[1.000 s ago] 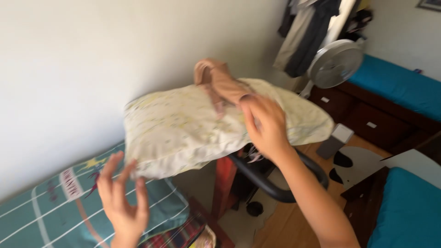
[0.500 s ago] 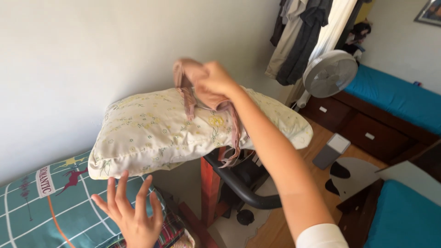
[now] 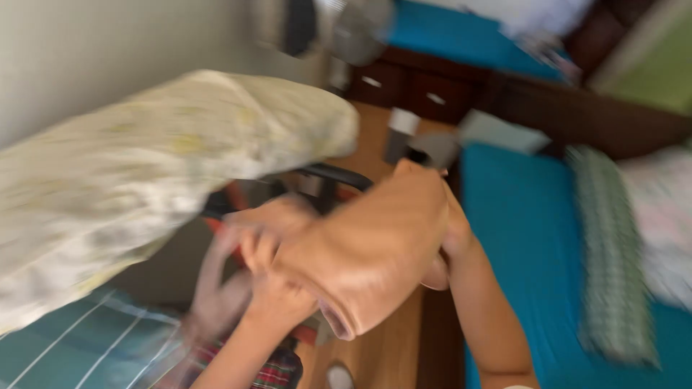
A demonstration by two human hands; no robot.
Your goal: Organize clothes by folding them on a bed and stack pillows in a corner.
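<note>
Both hands grip a peach-pink garment (image 3: pixel 364 252) held in mid-air, left hand (image 3: pixel 270 277) bunched on its near-left side and right hand (image 3: pixel 450 234) clutching its far-right edge, with a blurred floral pillow (image 3: pixel 144 173) beyond to the left.

Bright, even daylight with soft shadows and no glare; heavy motion blur smears the whole head view, leaving the hands (image 3: pixel 288 288), the tan garment (image 3: pixel 367 252) and the floral pillow (image 3: pixel 144 173) without sharp edges
</note>
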